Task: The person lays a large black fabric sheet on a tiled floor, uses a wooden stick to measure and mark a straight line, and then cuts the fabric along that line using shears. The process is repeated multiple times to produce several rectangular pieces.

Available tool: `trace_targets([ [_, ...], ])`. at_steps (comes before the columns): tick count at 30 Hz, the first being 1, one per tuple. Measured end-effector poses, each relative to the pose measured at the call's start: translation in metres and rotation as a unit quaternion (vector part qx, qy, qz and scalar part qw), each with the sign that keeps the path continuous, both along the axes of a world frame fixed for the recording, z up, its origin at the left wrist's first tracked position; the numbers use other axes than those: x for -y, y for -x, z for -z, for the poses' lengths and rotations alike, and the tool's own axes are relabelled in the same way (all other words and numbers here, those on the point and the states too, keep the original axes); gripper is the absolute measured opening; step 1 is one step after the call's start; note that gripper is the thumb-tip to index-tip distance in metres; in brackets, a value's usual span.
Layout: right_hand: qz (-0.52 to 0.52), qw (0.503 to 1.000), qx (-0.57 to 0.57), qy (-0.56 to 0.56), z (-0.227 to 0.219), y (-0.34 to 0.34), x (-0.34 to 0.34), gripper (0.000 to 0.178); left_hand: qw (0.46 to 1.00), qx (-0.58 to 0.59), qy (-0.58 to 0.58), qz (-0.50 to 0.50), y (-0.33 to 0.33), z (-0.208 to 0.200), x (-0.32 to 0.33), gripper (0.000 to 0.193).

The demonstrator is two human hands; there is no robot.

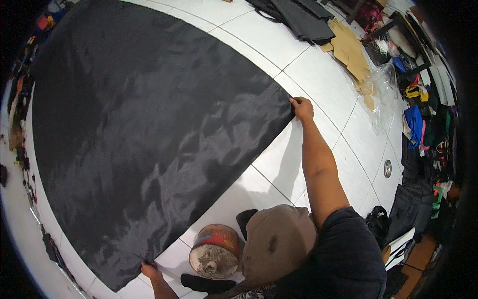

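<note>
A large sheet of black fabric (149, 114) lies spread over the floor, with soft wrinkles along its near side. My right hand (302, 108) pinches its right corner between thumb and fingers. Down at the near left, my left hand (150, 269) grips the near edge, and small creases gather at that spot. Between the two hands the edge runs almost straight. Just behind that edge, close to my knees, stands a round, worn can (215, 251) with a red side and a dirty, crusted grey top.
White tiles (271, 174) make up the floor. Folded black fabric (303, 20), brown cardboard pieces (348, 50) and clear plastic (383, 94) lie at the upper right. Clutter with a blue item (413, 124) lines the right side. A round metal drain (388, 169) sits in the floor.
</note>
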State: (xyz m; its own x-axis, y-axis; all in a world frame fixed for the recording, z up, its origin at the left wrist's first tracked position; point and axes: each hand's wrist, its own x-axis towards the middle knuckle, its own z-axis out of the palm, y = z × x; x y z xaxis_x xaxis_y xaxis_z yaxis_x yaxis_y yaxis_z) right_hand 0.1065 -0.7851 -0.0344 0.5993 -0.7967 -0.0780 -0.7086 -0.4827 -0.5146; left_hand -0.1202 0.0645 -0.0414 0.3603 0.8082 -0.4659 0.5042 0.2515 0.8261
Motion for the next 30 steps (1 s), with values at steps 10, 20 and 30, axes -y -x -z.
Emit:
trace_targets([
  [10, -0.063, 0.995, -0.039, 0.061, 0.018, 0.005, 0.036, 0.042, 0.999, -0.039, 0.009, -0.017, -0.003, 0.015, -0.012, 0.019],
  [20, -0.037, 0.988, -0.091, 0.115, 0.002, 0.003, 0.009, 0.043, 0.999, -0.017, -0.026, -0.031, 0.001, 0.017, -0.005, 0.020],
  [30, -0.544, 0.826, 0.079, 0.128, -0.048, 0.058, -0.261, 0.036, 0.994, -0.065, -0.075, -0.041, 0.001, 0.019, 0.003, 0.028],
])
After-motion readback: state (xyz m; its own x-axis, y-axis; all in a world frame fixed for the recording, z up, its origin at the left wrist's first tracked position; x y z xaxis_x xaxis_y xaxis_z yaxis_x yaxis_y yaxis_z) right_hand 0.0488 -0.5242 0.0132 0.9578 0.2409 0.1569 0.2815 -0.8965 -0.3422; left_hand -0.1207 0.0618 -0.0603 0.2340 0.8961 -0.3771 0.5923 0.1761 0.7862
